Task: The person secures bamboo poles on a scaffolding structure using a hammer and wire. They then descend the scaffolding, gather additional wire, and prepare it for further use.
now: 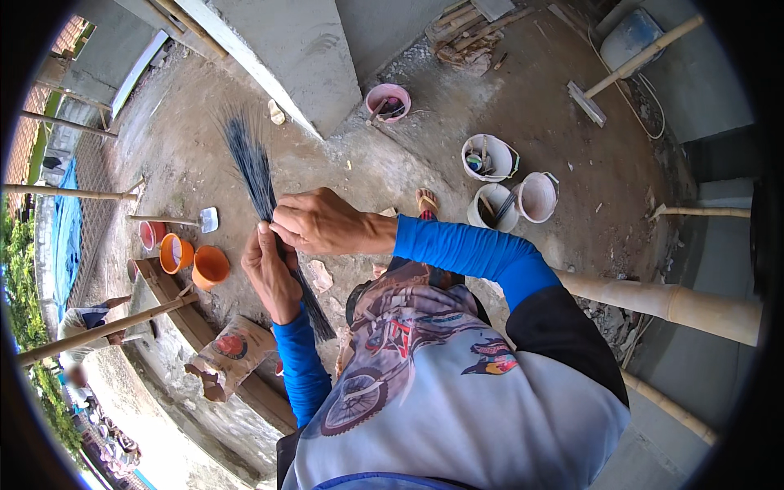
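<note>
A long bundle of thin dark bristles (251,167) slants across the view in front of me, splayed at its far end. Its tail comes out below my hands, beside my left forearm. My left hand (271,273) is closed around the middle of the bundle, with the thumb on top. Fingers of my right hand (322,220) are bent and pinched against the bundle right beside the left thumb. Whether they hold a separate tie or strand is hidden. Blue sleeves cover both forearms.
Orange buckets (211,267) and a shovel (209,220) stand left, near a torn sack (233,355) on a wooden beam. White buckets (537,198) with tools are to the right. A pink bucket (388,103) sits by a concrete column (286,57). Bamboo poles (670,309) cross both sides; another person (82,327) is far left.
</note>
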A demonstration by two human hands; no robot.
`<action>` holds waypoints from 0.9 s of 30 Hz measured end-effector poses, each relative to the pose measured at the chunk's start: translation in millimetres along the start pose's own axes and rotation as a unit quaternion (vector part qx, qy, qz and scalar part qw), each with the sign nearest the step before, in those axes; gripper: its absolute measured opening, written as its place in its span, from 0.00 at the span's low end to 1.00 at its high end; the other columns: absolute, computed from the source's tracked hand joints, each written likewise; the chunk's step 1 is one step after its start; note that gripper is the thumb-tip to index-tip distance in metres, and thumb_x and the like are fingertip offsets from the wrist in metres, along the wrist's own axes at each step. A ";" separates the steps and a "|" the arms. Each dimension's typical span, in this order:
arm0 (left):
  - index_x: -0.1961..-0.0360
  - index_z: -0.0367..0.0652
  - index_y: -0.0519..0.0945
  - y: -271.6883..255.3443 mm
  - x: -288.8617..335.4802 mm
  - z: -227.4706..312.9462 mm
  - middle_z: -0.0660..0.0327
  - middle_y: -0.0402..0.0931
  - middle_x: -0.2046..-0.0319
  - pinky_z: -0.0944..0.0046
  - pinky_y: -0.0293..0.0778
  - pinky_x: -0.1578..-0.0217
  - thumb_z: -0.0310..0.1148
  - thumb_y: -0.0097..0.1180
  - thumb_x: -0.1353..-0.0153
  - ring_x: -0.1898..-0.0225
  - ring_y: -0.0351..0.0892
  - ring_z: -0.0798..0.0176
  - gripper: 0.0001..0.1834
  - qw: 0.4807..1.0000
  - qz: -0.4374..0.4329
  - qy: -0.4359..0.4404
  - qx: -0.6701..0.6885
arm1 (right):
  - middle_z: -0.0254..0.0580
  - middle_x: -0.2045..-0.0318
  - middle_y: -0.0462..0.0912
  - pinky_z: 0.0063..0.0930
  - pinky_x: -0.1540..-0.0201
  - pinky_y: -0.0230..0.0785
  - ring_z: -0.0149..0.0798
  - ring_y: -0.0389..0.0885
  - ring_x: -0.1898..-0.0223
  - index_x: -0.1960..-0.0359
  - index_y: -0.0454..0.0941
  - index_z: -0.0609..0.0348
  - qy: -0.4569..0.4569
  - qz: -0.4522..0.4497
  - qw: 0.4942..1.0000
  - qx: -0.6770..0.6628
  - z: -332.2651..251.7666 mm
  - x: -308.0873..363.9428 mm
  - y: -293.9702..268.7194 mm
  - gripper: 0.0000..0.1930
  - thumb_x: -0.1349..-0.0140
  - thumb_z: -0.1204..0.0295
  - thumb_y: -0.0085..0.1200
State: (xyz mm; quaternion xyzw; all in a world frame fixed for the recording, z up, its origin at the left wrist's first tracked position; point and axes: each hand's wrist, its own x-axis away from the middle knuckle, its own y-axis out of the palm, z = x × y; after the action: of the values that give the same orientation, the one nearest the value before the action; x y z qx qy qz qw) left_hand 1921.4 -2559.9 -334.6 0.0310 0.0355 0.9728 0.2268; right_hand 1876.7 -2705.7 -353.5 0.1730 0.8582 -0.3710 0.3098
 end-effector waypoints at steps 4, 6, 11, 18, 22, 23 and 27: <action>0.71 0.44 0.80 22.2 2.7 -2.2 0.75 0.67 0.83 0.77 0.52 0.84 0.45 0.51 0.24 0.83 0.59 0.83 0.20 0.996 0.067 -0.024 0.050 | 0.50 0.83 0.75 0.42 0.75 0.68 0.49 0.75 0.81 0.80 0.71 0.64 0.192 0.090 0.967 -0.142 -6.4 3.5 22.6 0.13 0.40 0.72 0.56; 0.71 0.44 0.80 23.0 2.8 -11.4 0.75 0.67 0.82 0.77 0.52 0.83 0.46 0.51 0.24 0.83 0.58 0.83 0.20 0.998 0.069 0.013 -0.007 | 0.48 0.85 0.74 0.38 0.78 0.64 0.44 0.72 0.84 0.81 0.71 0.64 0.308 0.105 0.906 -0.269 -12.3 6.9 28.4 0.15 0.37 0.71 0.55; 0.72 0.42 0.77 33.0 2.4 -19.3 0.71 0.70 0.81 0.77 0.56 0.83 0.43 0.51 0.24 0.82 0.64 0.80 0.20 0.995 0.083 0.050 -0.004 | 0.32 0.83 0.75 0.20 0.89 0.52 0.21 0.64 0.89 0.74 0.78 0.60 0.526 0.108 0.605 -0.588 -15.4 5.3 31.2 0.13 0.31 0.68 0.54; 0.67 0.40 0.78 37.6 -20.8 -34.1 0.71 0.67 0.82 0.75 0.55 0.85 0.46 0.51 0.24 0.83 0.60 0.79 0.21 0.994 0.042 0.063 -0.078 | 0.43 0.74 0.81 0.32 0.73 0.73 0.36 0.80 0.76 0.65 0.80 0.65 0.451 0.107 0.801 -0.378 11.1 44.3 21.2 0.22 0.37 0.54 0.63; 0.61 0.38 0.78 62.3 -49.4 -40.3 0.68 0.67 0.80 0.76 0.55 0.82 0.51 0.52 0.26 0.83 0.59 0.78 0.23 0.996 0.046 -0.043 0.065 | 0.59 0.54 0.81 0.41 0.56 0.76 0.52 0.83 0.55 0.44 0.72 0.66 0.296 0.059 0.934 -0.192 18.1 127.2 32.5 0.43 0.49 0.43 0.71; 0.59 0.38 0.77 72.2 -59.9 -45.9 0.66 0.67 0.78 0.76 0.57 0.81 0.51 0.52 0.26 0.81 0.60 0.76 0.23 0.990 0.045 -0.077 0.110 | 0.60 0.59 0.83 0.44 0.58 0.76 0.56 0.84 0.58 0.45 0.72 0.65 0.266 0.056 0.946 -0.175 19.1 144.1 32.2 0.42 0.50 0.43 0.71; 0.54 0.35 0.75 109.7 -109.3 -101.3 0.61 0.70 0.74 0.72 0.66 0.76 0.54 0.44 0.24 0.77 0.67 0.70 0.27 0.961 -0.018 -0.155 0.228 | 0.59 0.79 0.79 0.50 0.69 0.71 0.64 0.81 0.73 0.59 0.74 0.66 0.395 -0.086 0.906 -0.124 40.9 174.6 -14.7 0.28 0.38 0.49 0.63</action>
State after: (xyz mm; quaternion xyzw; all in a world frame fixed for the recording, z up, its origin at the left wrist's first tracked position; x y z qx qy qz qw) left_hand 1963.3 -2712.1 -431.1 0.2318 0.2209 0.9180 0.2340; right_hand 1754.8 -2734.2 -482.8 0.1915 0.9608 -0.1885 -0.0682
